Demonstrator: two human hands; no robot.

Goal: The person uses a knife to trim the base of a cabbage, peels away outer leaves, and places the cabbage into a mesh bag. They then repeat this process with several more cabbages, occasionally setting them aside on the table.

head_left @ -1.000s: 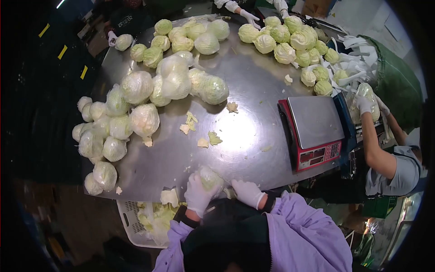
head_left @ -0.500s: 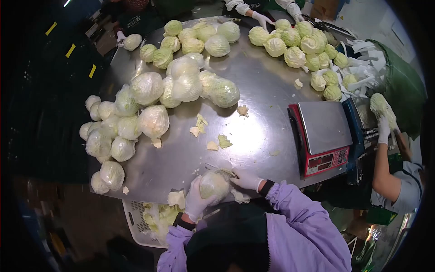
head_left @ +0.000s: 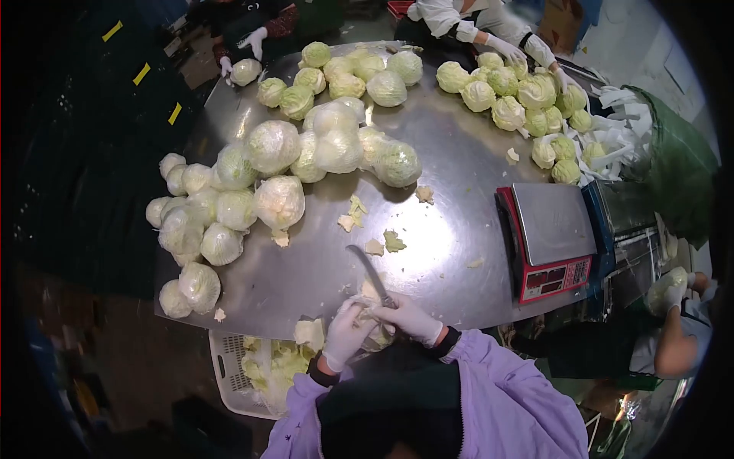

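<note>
At the table's near edge, my gloved left hand (head_left: 348,334) curls its fingers on a film-wrapped cabbage (head_left: 378,339), partly hidden under both hands. My gloved right hand (head_left: 413,317) grips a knife (head_left: 368,268) at its handle. The curved blade points away from me, up and to the left over the table. Its fingers rest close to the left fingertips, above the cabbage. Beside my left hand lies a pale leaf piece (head_left: 310,333) at the table edge.
Several wrapped cabbages (head_left: 279,201) crowd the left of the metal table (head_left: 321,268). Unwrapped cabbages (head_left: 508,112) are heaped at the back right. A red scale (head_left: 554,222) stands at right. A white basket (head_left: 229,371) of leaves sits below. Co-workers handle cabbages at the back and right.
The knife blade now points away from me, raised above the table. My left hand has shifted right and closed over the cabbage's top. The co-worker at right has moved a cabbage lower.
</note>
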